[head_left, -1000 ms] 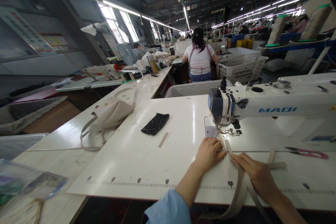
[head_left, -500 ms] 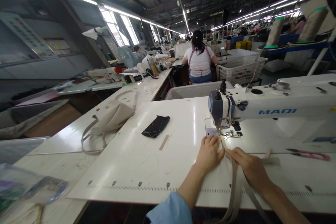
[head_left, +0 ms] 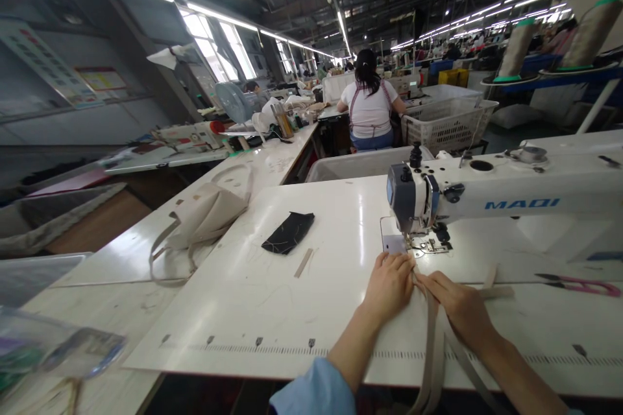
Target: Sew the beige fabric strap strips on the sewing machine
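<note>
A long beige fabric strap (head_left: 437, 363) runs from the needle area of the white sewing machine (head_left: 491, 185) and hangs in loops over the table's front edge. My left hand (head_left: 390, 282) presses on the strap's end just before the presser foot, its fingers closed together. Close by on the right, my right hand (head_left: 455, 305) pinches the strap between thumb and fingers. The strap's end under the needle is mostly hidden by my left fingers. Short beige strap pieces (head_left: 499, 292) lie beyond my right hand, and pink-handled thread snips (head_left: 581, 284) rest farther right.
Left on the white table (head_left: 331, 311) lie a black fabric piece (head_left: 289, 233) and a small beige strip (head_left: 304, 262). A beige bag piece with straps (head_left: 207, 214) sits on the adjoining table. A co-worker (head_left: 370, 104) sits ahead, beside a white plastic basket (head_left: 448, 126).
My left thumb has drawn in nearer its fingers, and both hands remain at the strap before the needle. The view has shifted slightly.
</note>
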Motion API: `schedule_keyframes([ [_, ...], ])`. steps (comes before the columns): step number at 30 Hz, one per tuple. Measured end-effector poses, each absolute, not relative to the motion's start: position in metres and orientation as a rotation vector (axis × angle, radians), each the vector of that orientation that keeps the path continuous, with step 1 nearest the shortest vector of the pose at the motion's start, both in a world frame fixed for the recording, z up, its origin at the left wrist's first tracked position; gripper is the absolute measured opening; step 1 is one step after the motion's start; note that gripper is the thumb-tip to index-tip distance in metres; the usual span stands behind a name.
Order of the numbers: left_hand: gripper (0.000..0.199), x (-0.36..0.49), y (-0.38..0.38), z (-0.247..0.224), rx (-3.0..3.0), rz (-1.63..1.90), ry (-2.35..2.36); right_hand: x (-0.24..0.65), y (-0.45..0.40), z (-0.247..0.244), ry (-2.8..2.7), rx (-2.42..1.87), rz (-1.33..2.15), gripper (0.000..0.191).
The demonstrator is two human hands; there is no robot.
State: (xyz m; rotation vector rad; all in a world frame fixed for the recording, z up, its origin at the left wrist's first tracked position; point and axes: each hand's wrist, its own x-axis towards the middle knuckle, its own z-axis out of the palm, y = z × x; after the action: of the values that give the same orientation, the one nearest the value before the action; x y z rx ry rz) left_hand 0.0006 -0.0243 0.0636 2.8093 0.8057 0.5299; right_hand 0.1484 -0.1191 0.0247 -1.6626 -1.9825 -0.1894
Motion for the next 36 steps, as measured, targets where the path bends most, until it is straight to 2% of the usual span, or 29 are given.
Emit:
schedule_keyframes([
  [17, 0.035, -0.001, -0.02, 0.067, 2.802, 0.471, 0.77, 0.144, -0.109, 0.028, -1.92, -1.768, -0.301, 0.031],
  [26, 0.027, -0.005, -0.022, 0.065, 2.768, 0.517, 0.753, 0.147, -0.12, 0.03, -1.968, -1.629, -0.188, 0.03],
  [36, 0.024, -0.004, -0.023, 0.067, 2.777, 0.537, 0.73, 0.166, -0.152, 0.044, -1.698, -1.576, -0.298, 0.028],
])
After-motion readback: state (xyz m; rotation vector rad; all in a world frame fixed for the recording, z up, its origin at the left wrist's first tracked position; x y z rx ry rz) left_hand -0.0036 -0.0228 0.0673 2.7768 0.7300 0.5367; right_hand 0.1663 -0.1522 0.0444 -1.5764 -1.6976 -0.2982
